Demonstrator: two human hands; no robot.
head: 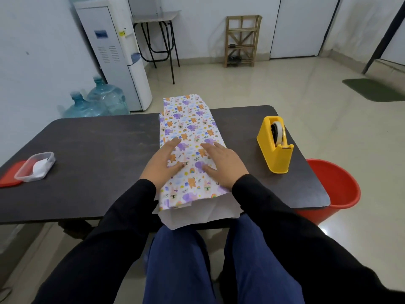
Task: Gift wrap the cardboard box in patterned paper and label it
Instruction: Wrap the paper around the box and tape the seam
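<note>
Both left hand and right hand flatten patterned paper overhanging table.

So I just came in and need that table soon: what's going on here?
A person is gift wrapping: left hand and right hand both press flat on patterned paper folded into a long sleeve on the table. The paper's near end is open, overhanging the edge. A yellow tape dispenser stands at the right.
</note>
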